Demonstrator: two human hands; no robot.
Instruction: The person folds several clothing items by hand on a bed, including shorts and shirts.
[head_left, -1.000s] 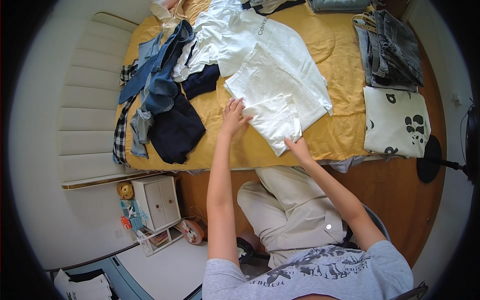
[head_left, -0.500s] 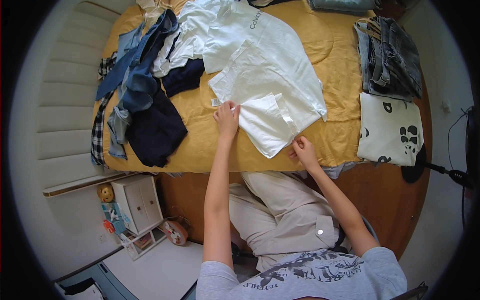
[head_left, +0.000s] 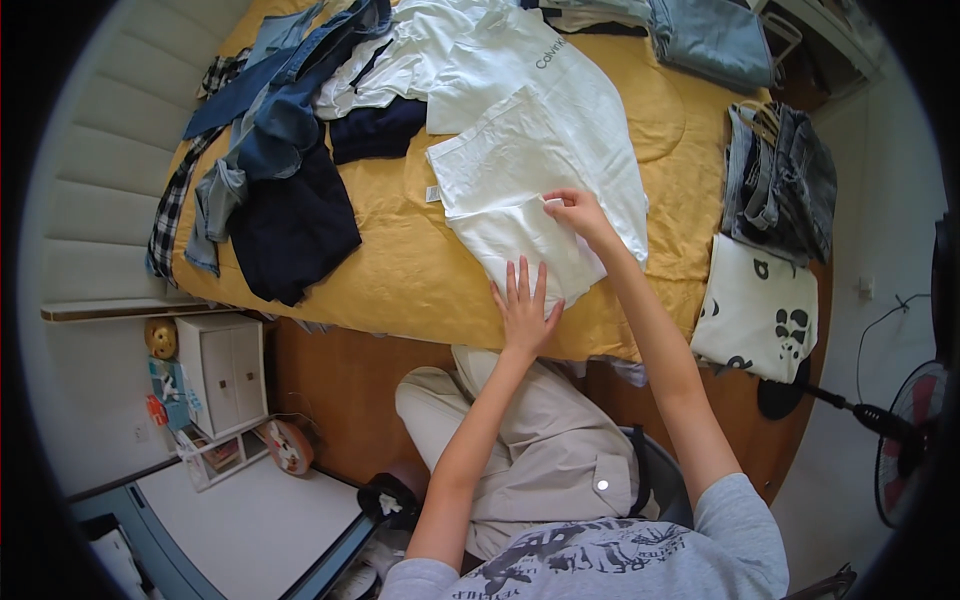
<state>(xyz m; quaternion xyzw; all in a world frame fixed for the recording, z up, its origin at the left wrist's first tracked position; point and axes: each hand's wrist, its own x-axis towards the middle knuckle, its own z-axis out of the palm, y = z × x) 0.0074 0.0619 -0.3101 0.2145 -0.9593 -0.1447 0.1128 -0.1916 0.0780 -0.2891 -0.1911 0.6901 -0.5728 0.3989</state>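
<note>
A white T-shirt (head_left: 530, 130) with dark lettering lies spread on the yellow bedcover, its near part turned in on itself. My left hand (head_left: 524, 316) rests flat on the near corner of the shirt, fingers spread. Farther in, my right hand (head_left: 578, 214) has thumb and fingers drawn together at the shirt's folded layer, seemingly pinching the cloth; the fingertips are partly hidden. A small white tag (head_left: 432, 193) sticks out at the shirt's left edge.
Denim garments (head_left: 290, 140) and dark navy clothing (head_left: 295, 230) are heaped left. Folded grey jeans (head_left: 795, 170) and a cream printed garment (head_left: 755, 310) lie along the right edge, light blue jeans (head_left: 710, 40) behind. A fan (head_left: 910, 440) stands right; a white cabinet (head_left: 225, 370) is lower left.
My left hand went from the shirt's left edge to its near corner and flattened. My right hand moved away from me onto the folded layer. The view has shifted slightly.
</note>
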